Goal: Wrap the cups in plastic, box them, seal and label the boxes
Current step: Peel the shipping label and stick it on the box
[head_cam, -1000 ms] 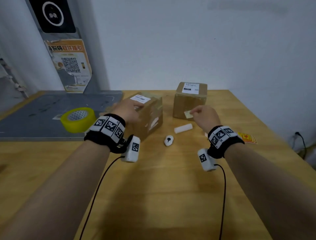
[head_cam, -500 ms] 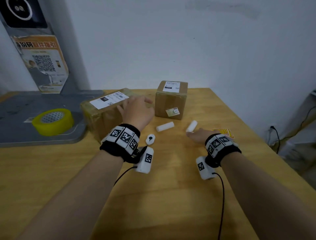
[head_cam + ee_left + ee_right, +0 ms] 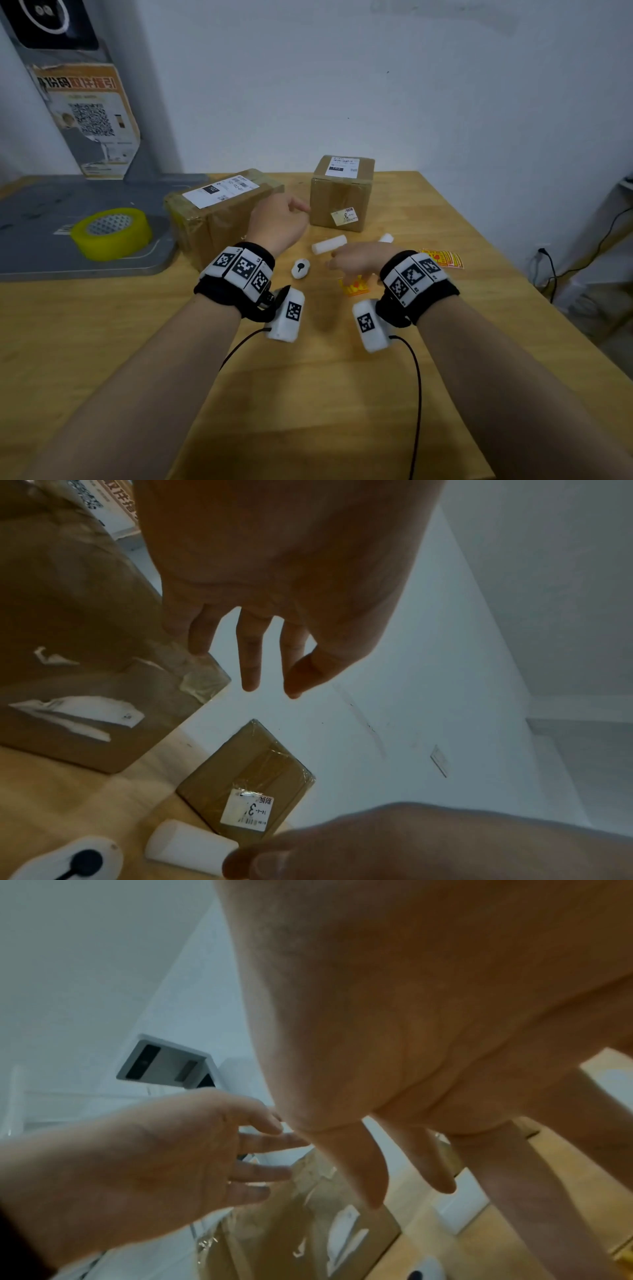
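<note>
Two taped cardboard boxes stand on the wooden table: a long one (image 3: 219, 212) with a white shipping label on top, and a smaller cube (image 3: 339, 195) with a label on top and a small sticker on its front. My left hand (image 3: 279, 222) hovers between them with straight, spread fingers (image 3: 250, 653) and holds nothing. Nearer to me, my right hand (image 3: 359, 260) is over the table and pinches a yellow and red sticker (image 3: 354, 287) under the palm. No cups are visible.
A yellow tape roll (image 3: 111, 233) sits on a grey base plate (image 3: 51, 219) at the left. Two white paper rolls (image 3: 329, 244) (image 3: 386, 238) and a small white device (image 3: 300, 268) lie in front of the boxes. More yellow stickers (image 3: 443, 258) lie at the right. The table's right edge is close.
My right hand went to the sticker pile at the right and has come back toward the middle with one sticker. My left hand left the long box's top and now hovers beside it.
</note>
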`<state>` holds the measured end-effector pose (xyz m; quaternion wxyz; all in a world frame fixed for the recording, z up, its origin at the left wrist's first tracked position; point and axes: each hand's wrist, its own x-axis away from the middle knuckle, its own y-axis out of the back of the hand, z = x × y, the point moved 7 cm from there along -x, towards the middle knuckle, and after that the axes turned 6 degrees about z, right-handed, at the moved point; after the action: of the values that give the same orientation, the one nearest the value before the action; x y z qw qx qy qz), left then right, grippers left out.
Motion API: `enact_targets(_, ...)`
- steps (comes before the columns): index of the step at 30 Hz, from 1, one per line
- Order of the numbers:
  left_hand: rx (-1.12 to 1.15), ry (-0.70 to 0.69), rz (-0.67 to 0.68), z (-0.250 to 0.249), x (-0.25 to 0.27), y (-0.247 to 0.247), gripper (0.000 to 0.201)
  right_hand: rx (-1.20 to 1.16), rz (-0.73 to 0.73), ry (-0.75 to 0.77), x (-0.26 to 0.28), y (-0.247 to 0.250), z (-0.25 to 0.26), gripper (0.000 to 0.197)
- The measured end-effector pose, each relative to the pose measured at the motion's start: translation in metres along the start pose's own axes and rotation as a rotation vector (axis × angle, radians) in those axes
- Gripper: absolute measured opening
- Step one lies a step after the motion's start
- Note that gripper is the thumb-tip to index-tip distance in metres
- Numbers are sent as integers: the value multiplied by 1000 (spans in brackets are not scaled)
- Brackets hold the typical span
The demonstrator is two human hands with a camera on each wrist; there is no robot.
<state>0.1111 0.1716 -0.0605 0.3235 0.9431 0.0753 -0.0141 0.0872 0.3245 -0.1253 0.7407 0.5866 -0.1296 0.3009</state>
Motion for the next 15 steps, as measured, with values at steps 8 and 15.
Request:
enact_targets(8,23,39,-3,18,10,14,24,-86,-160,-110,-11,4,-16,29)
enact_targets(15,35,49,27,31,14,16,26,76,-44,-119,-25,-20,-3,43)
